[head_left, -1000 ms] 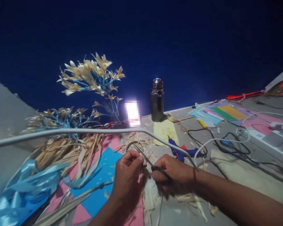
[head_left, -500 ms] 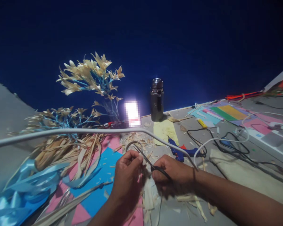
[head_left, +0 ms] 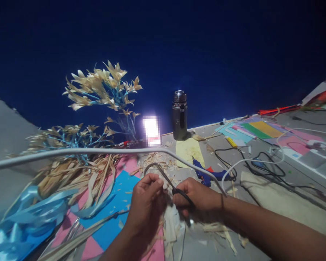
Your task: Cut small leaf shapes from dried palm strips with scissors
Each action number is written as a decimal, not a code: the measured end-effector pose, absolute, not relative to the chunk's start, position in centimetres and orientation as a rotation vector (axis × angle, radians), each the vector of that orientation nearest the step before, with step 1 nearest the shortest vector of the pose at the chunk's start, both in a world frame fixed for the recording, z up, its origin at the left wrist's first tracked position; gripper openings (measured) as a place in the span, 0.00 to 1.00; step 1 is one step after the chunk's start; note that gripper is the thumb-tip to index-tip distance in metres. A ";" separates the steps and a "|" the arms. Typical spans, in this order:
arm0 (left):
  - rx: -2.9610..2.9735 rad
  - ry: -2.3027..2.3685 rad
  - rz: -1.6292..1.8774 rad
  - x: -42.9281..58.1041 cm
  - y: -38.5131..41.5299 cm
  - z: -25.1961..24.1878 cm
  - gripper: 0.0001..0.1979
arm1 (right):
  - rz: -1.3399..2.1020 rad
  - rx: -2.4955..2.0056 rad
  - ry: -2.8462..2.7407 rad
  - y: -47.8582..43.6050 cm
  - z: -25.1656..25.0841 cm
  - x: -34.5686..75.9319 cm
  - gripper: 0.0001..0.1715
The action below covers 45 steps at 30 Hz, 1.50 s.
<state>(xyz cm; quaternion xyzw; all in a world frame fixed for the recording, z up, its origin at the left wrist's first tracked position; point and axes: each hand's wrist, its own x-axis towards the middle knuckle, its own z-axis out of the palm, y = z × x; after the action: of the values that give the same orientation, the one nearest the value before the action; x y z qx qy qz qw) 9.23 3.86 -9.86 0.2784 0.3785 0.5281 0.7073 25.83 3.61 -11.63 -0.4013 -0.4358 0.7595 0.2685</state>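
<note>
In the head view my right hand (head_left: 191, 197) is closed around the dark handles of a pair of scissors (head_left: 182, 195), whose blades point up and left. My left hand (head_left: 146, 203) is pinched on a thin pale strip of dried husk (head_left: 147, 166), which curves up in a loop toward the scissor blades. Exactly where strip and blades meet is hard to make out. Beneath both hands lie husk scraps (head_left: 171, 224), a pink sheet (head_left: 159, 239) and a blue sheet (head_left: 108, 214).
A grey cord (head_left: 78, 152) crosses before my hands. Husk flowers on blue stems (head_left: 103, 87), blue ribbon (head_left: 40, 210) and husk strips (head_left: 54, 175) are left. A flask (head_left: 179, 119) stands behind; a blue glue gun (head_left: 206, 175), yellow cutter (head_left: 232, 141) and power strip (head_left: 309, 165) are right.
The scissor blades look more closed and overlap the looped strip. My hands stay almost in place, while the whole view shifts slightly.
</note>
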 end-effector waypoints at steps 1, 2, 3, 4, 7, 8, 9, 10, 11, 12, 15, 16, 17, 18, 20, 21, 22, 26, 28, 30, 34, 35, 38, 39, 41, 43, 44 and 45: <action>0.611 0.840 1.168 9.1 4.0 -9.9 0.11 | 2.003 -1.055 -1.133 3.7 -11.6 25.8 0.23; 0.600 0.845 1.165 9.1 4.0 -9.9 0.11 | 1.940 -1.031 -1.094 3.7 -11.5 25.7 0.22; 0.586 0.851 1.164 9.0 4.1 -10.0 0.12 | 1.868 -1.011 -1.061 3.8 -11.2 25.7 0.22; 0.571 0.854 1.164 9.0 4.1 -10.0 0.12 | 1.798 -0.994 -1.036 3.9 -11.0 25.7 0.23; 0.539 0.840 1.141 9.1 4.0 -10.1 0.12 | 1.666 -0.950 -1.004 4.0 -10.2 25.7 0.25; 0.535 0.832 1.118 9.3 3.9 -10.2 0.12 | 1.654 -0.934 -1.002 4.0 -10.0 25.7 0.25; 0.534 0.827 1.090 9.4 3.8 -10.2 0.12 | 1.652 -0.919 -1.000 3.9 -9.9 25.7 0.26; 0.538 0.828 1.059 9.6 3.7 -10.3 0.12 | 1.653 -0.909 -0.994 3.9 -9.9 25.7 0.26; 0.543 0.832 1.032 9.7 3.6 -10.4 0.12 | 1.661 -0.906 -0.986 3.8 -9.9 25.7 0.27; 0.552 0.840 1.010 9.9 3.5 -10.4 0.12 | 1.673 -0.906 -0.968 3.8 -10.0 25.6 0.27; 0.580 0.863 0.993 10.2 3.2 -10.6 0.13 | 1.690 -0.915 -0.904 3.7 -10.4 25.4 0.29; 0.585 0.858 0.999 10.3 3.2 -10.7 0.13 | 1.677 -0.930 -0.897 3.7 -10.5 25.4 0.29; 0.586 0.846 1.011 10.3 3.1 -10.7 0.13 | 1.657 -0.949 -0.900 3.7 -10.6 25.4 0.28; 0.588 0.831 1.029 10.3 3.2 -10.7 0.13 | 1.644 -0.970 -0.917 3.7 -10.6 25.4 0.28; 0.599 0.804 1.078 10.2 3.3 -10.6 0.12 | 1.688 -1.009 -0.993 3.7 -10.7 25.5 0.25; 0.610 0.802 1.108 10.1 3.4 -10.5 0.12 | 1.750 -1.020 -1.041 3.7 -10.6 25.6 0.24; 0.623 0.810 1.135 10.0 3.4 -10.3 0.12 | 1.828 -1.029 -1.100 3.6 -10.6 25.7 0.23; 0.639 0.897 1.188 9.7 3.5 -9.6 0.13 | 2.033 -1.077 -1.352 3.5 -10.5 25.9 0.20; 0.639 0.938 1.205 9.7 3.4 -9.3 0.13 | 2.047 -1.086 -1.388 3.4 -10.5 26.0 0.19; 0.647 0.948 1.226 9.8 3.4 -9.3 0.12 | 2.042 -1.078 -1.389 3.4 -10.5 26.0 0.19; 0.656 0.912 1.243 9.9 3.5 -9.4 0.12 | 2.064 -1.089 -1.367 3.3 -10.6 26.0 0.21; 0.653 0.902 1.244 9.9 3.5 -9.5 0.12 | 2.082 -1.095 -1.343 3.3 -10.6 26.0 0.21; 0.633 0.880 1.242 9.8 3.6 -9.5 0.12 | 2.120 -1.085 -1.275 3.4 -11.0 26.0 0.23; 0.630 0.877 1.235 9.8 3.6 -9.5 0.13 | 2.129 -1.074 -1.264 3.4 -11.2 26.1 0.23; 0.632 0.877 1.222 9.7 3.5 -9.4 0.12 | 2.140 -1.057 -1.247 3.6 -11.6 26.1 0.23; 0.632 0.881 1.217 9.7 3.5 -9.4 0.12 | 2.149 -1.048 -1.231 3.7 -12.2 26.1 0.22; 0.626 0.880 1.218 9.6 3.5 -9.4 0.12 | 2.151 -1.042 -1.219 3.7 -12.4 26.0 0.22; 0.619 0.878 1.217 9.6 3.5 -9.3 0.12 | 2.152 -1.033 -1.205 3.7 -12.6 25.9 0.23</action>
<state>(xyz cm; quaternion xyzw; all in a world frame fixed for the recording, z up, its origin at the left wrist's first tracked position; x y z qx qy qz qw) 9.61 3.50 -9.34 0.2765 0.3924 0.5439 0.6883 25.94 3.68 -12.61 -0.3757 -0.4384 0.7829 0.2318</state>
